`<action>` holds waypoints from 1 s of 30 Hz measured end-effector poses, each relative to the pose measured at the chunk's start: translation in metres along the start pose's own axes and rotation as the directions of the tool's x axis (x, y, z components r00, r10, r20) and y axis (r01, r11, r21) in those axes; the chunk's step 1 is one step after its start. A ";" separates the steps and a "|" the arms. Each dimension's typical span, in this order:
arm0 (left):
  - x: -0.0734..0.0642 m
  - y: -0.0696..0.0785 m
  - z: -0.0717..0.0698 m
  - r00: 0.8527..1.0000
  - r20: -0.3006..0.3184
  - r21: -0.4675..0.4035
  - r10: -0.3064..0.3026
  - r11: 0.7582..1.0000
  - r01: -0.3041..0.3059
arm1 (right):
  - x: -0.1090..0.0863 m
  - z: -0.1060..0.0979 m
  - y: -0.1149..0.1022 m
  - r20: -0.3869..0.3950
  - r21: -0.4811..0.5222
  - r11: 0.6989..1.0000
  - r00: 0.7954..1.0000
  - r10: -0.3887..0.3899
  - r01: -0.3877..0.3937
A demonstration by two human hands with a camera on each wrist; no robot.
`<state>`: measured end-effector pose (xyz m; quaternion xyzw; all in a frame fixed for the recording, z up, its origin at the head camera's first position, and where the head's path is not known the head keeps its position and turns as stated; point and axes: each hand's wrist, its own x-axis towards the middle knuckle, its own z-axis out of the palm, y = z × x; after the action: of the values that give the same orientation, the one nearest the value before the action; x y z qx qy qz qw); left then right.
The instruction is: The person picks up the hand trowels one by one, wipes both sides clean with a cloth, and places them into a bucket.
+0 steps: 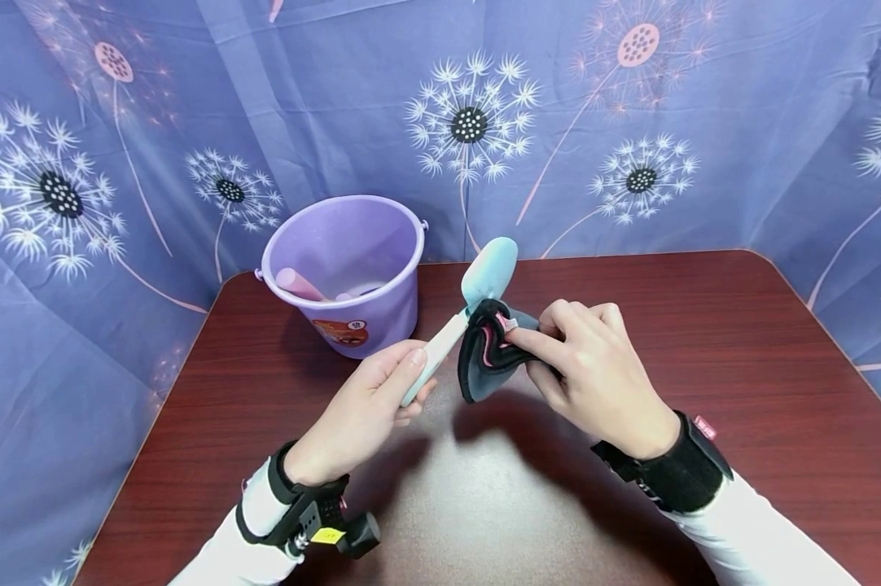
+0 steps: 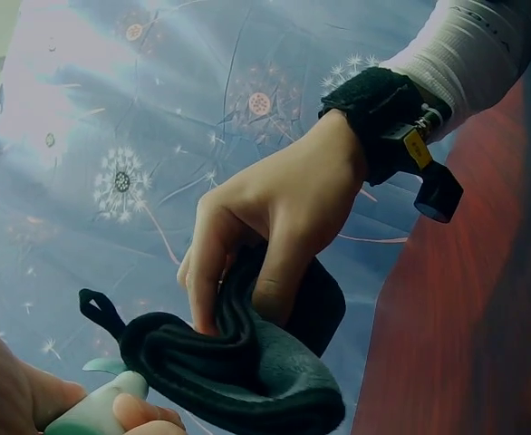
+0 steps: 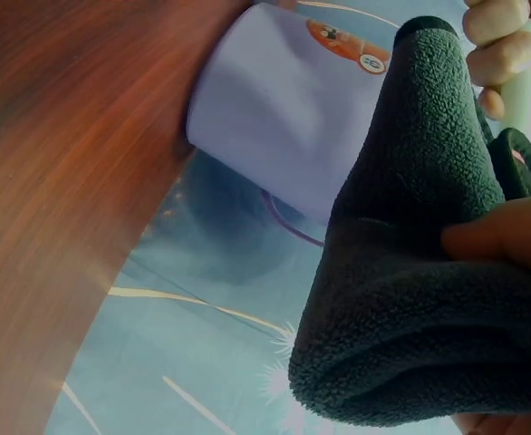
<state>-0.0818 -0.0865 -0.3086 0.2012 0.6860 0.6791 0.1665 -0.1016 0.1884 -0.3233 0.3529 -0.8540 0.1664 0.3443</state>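
My left hand (image 1: 367, 403) grips the pale handle of a small light-blue trowel (image 1: 490, 273), its scoop tilted up and away. In my right hand (image 1: 598, 378) is a folded dark grey cloth (image 1: 484, 370) with black edging, pinched between thumb and fingers. The cloth's upper edge overlaps the trowel's neck in the head view, and a pink-and-white tag shows in its folds. From the left wrist, the bunched cloth (image 2: 229, 372) with a black loop hangs close beside the trowel handle (image 2: 98, 408). Fluffy cloth (image 3: 419, 317) fills much of the right wrist view.
A purple bucket (image 1: 404, 305) stands on the dark red wooden table (image 1: 704, 325) at the back left, a pink handle-like piece (image 1: 299, 283) inside it. Behind the table hangs a blue curtain (image 1: 338, 89) with dandelion prints. Both wrists wear black straps with cameras.
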 end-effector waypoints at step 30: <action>-0.004 0.006 0.000 1.000 -0.004 0.070 -0.023 0.997 0.023 | -0.005 -0.013 0.025 -0.025 -0.144 0.966 0.977 0.214 -0.215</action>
<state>-0.0782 -0.0883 -0.3032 0.1982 0.7119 0.6529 0.1660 -0.1113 0.2150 -0.3184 0.2315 -0.8954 0.1411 0.3531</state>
